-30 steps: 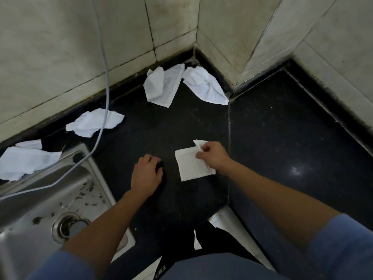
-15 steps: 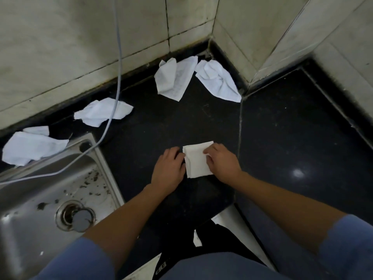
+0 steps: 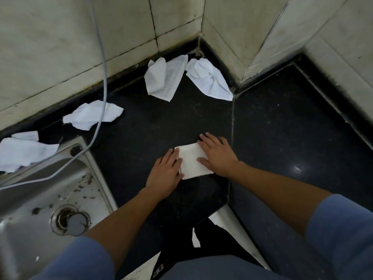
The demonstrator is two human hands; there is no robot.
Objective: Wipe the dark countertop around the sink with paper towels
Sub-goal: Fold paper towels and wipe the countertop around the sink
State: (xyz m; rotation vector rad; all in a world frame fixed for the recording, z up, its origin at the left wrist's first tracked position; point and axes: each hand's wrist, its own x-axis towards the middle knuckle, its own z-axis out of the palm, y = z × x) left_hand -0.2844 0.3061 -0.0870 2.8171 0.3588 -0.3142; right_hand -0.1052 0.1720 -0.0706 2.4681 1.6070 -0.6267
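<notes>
Since 0.5 s ago: right hand (image 3: pixel 219 156) has uncurled and now lies flat, fingers straight, on the folded paper towel (image 3: pixel 190 162). Left hand (image 3: pixel 166 171) is flat too, fingertips touching the towel's left edge. The towel lies on the dark countertop (image 3: pixel 141 138), right of the sink (image 3: pixel 30 199). Crumpled towels (image 3: pixel 92 114) lie by the wall.

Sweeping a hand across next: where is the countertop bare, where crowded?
Bare: the countertop slab right of the seam, up to the tiled wall; the strip between the sink rim and the folded paper towel pressed by the left hand and right hand. Crowded: crumpled paper towels line the back wall; a hose crosses one.
</notes>
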